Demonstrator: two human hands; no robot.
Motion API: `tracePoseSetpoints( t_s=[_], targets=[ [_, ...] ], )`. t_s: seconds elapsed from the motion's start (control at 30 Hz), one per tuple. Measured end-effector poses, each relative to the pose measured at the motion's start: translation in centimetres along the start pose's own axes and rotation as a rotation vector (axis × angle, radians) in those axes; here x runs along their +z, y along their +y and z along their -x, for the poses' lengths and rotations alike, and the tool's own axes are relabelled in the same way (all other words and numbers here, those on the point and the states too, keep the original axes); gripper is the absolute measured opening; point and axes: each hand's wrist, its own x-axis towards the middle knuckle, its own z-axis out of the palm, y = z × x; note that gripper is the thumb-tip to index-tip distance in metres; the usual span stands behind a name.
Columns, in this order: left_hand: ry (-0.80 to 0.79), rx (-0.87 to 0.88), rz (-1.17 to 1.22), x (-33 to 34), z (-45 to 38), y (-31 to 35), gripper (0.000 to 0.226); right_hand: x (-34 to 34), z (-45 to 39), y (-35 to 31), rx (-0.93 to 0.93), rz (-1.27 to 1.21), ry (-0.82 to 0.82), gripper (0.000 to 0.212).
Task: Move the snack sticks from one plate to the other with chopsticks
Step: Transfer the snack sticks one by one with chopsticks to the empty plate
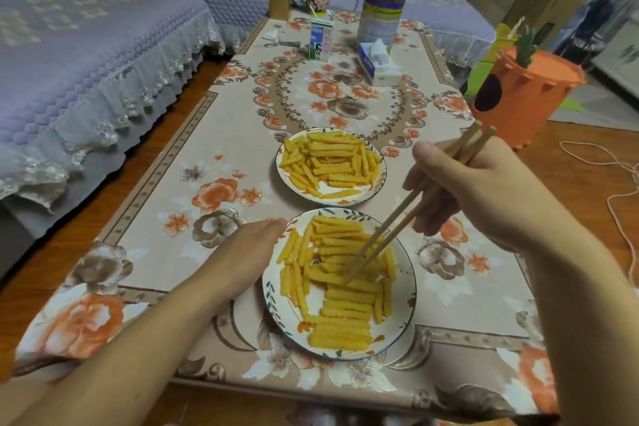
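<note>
Two plates held crinkled snack sticks — a near plate point(273, 290) and a far plate point(349, 199). Two chopsticks point(411, 206), pinched in the right hand point(480, 194), touched the near pile point(342, 284). Flat with fingers together, the left hand point(249, 249) pressed the near plate's left rim. Both plates sat on a floral tablecloth point(207, 183) — sofa point(86, 55) left, wooden floor point(587, 162) right.

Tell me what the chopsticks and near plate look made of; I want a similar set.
Chopsticks: probably bamboo or wood, matte tan with no shine, held in the right hand.
Near plate: likely glazed ceramic, glossy white with a dark rim line and painted leaves; melamine cannot be ruled out.
</note>
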Motion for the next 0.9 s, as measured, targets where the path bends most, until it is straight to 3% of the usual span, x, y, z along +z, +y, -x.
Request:
tracePoseSetpoints(
  t_s=[0.13,0.4,0.9],
  targets=[
    [-0.012,0.002,0.0,-0.1,0.1,0.1,0.048,-0.8,0.0,0.0,-0.039,-0.022,0.061,0.046],
    [-0.009,0.023,-0.025,-0.1,0.0,0.1,0.05,-1.2,-1.6,2.8,-0.118,-0.105,0.437,0.036],
    [-0.005,0.01,-0.046,-0.1,0.1,-0.1,0.049,3.4,-4.3,7.0,-0.067,-0.178,0.434,0.035]
  ],
)
